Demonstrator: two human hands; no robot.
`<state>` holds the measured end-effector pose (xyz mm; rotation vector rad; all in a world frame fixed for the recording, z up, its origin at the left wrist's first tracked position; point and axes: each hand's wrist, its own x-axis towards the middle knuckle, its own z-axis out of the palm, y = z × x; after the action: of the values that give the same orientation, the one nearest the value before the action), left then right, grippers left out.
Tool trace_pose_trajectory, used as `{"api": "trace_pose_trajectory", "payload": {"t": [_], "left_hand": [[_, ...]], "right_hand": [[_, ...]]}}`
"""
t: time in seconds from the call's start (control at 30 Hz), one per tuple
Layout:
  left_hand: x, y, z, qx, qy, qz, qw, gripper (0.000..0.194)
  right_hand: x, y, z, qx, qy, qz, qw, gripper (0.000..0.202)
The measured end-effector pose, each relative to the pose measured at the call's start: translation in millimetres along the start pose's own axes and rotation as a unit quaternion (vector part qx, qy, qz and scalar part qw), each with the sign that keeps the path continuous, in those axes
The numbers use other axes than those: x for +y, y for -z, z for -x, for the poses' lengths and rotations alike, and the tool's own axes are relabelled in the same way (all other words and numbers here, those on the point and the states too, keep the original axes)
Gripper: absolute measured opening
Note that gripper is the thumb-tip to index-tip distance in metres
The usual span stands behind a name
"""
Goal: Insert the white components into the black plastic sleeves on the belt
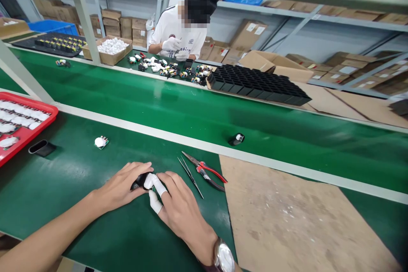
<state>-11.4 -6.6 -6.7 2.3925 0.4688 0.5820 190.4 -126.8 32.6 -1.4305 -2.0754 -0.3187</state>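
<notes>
Your left hand point(127, 183) has its fingers closed around a black case point(137, 182), on the near side of the green table point(79, 170). Your right hand point(177, 202), with white covers on thumb and forefinger, grips a white-topped board point(148, 181) narrowly at the case's right end; how deep it sits, you cannot tell. To the right of your hands lie tweezers point(191, 178), with pliers point(205, 170) just beside them, then a cardboard sheet point(287, 221). To the left are a loose board point(101, 142), an oval sleeve point(42, 148) and a red tray point(38, 133). Beyond the belt point(153, 102), a co-worker point(178, 29) handles parts.
</notes>
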Motion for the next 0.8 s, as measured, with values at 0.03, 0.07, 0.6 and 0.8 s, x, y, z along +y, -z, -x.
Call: {"api": "trace_pose_trajectory", "payload": {"t": [0.03,0.07,0.6,0.8], "left_hand": [[0.1,-0.9,0.1,-0.001,0.000,0.003,1.000,0.066],[0.2,-1.6,0.2,-0.003,0.001,0.005,1.000,0.066],[1.3,-1.5,-1.9,0.003,0.002,-0.009,1.000,0.071],[2.5,-0.4,-2.1,0.015,0.000,-0.017,1.000,0.071]], "right_hand": [[0.1,0.7,0.8,-0.006,0.001,0.001,1.000,0.011],[0.2,1.0,1.6,-0.010,0.003,0.001,1.000,0.009],[2.6,4.0,1.5,0.014,0.003,-0.014,1.000,0.009],[3.7,3.4,4.1,0.015,0.002,-0.025,1.000,0.020]]}}
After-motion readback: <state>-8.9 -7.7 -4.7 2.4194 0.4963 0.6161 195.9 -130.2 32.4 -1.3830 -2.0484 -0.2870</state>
